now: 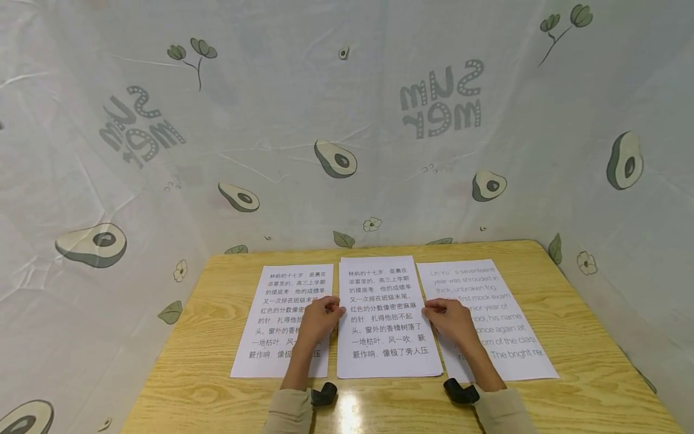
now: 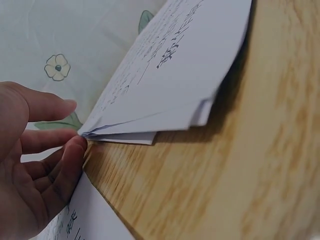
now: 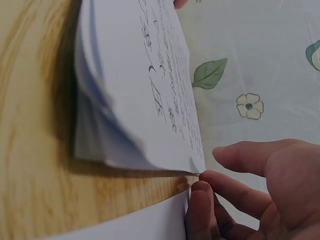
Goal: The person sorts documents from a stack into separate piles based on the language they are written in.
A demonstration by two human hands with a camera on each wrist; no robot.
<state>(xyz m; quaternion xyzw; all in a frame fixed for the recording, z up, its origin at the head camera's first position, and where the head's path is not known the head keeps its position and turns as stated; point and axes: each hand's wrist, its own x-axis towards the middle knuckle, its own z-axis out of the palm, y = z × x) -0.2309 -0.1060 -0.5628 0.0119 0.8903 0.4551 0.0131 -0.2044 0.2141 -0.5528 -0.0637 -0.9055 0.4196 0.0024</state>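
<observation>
A small stack of white paper sheets [image 1: 382, 319], printed with large Chinese characters, lies in the middle of the table, its lower edges slightly uneven. My left hand [image 1: 321, 316] is at the stack's left edge. In the left wrist view, fingertips [image 2: 76, 141] touch that edge while the thumb stays raised apart from the paper. On the opposite side, my right hand [image 1: 452, 320] has its fingertips [image 3: 204, 179] against the right edge, its thumb also lifted away. Both wrist views show the near edges of the sheets [image 3: 125, 100] standing slightly off the wood, with gaps between them.
To the left lies another paper with Chinese text [image 1: 290, 289], partly under my left forearm. A paper with English text [image 1: 466, 274] lies at the right, partly covered by my right hand. The wooden table [image 1: 184, 361] meets a pale curtain [image 1: 271, 120] printed with avocados behind.
</observation>
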